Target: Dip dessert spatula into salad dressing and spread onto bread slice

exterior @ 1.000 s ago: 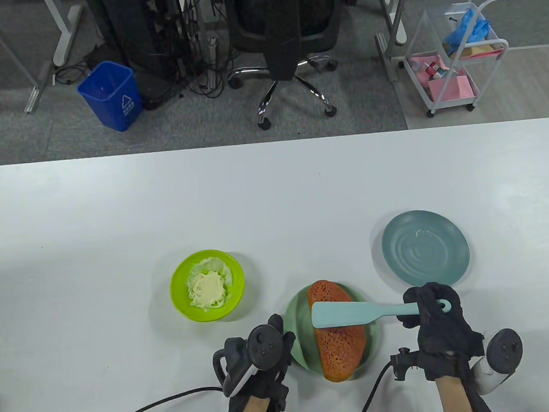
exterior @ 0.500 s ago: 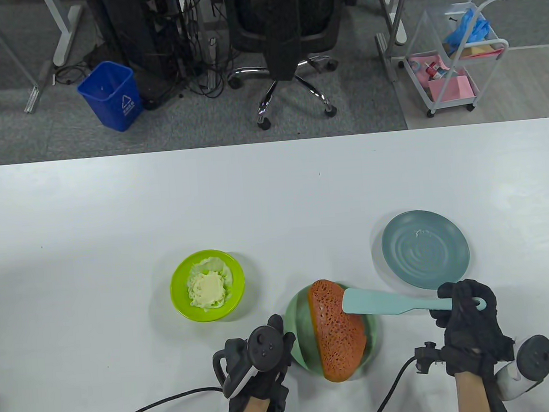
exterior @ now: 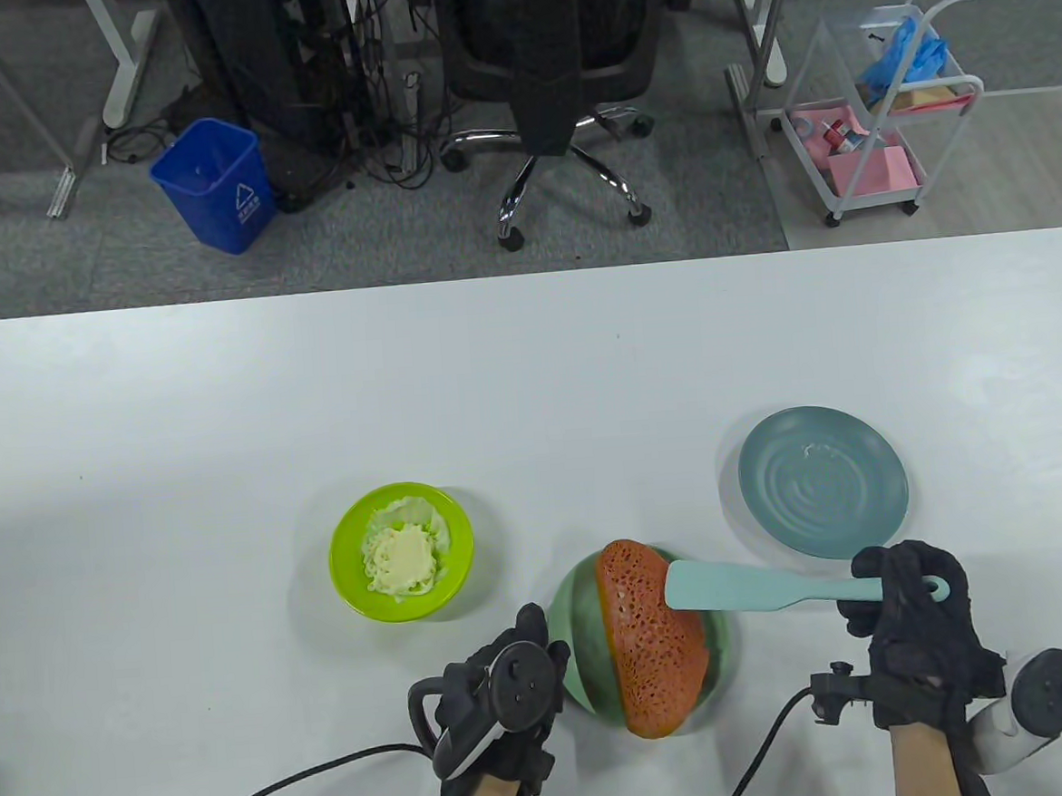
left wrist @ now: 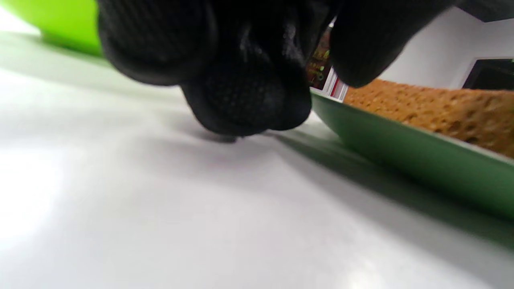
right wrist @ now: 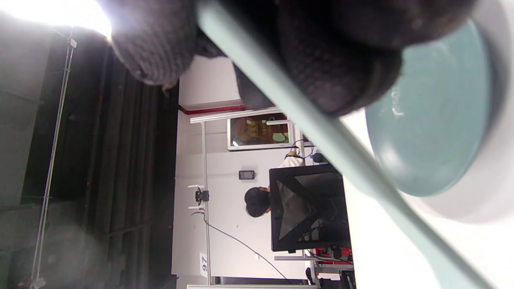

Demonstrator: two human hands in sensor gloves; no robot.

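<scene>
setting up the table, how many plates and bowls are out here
3. A lime bowl of dressing sits left. A green plate under the bread is near the front, between the hands. A blue-grey plate lies right, bare apart from a small smear. None seems hidden.

1. An office or lab workspace is showing here: a white table [exterior: 221,392] is standing on grey carpet.
2. A black office chair [exterior: 554,78] and cable-strung desk legs are sitting behind it.
3. A blue bin [exterior: 211,184] and a white trolley [exterior: 884,110] are flanking them.
</scene>
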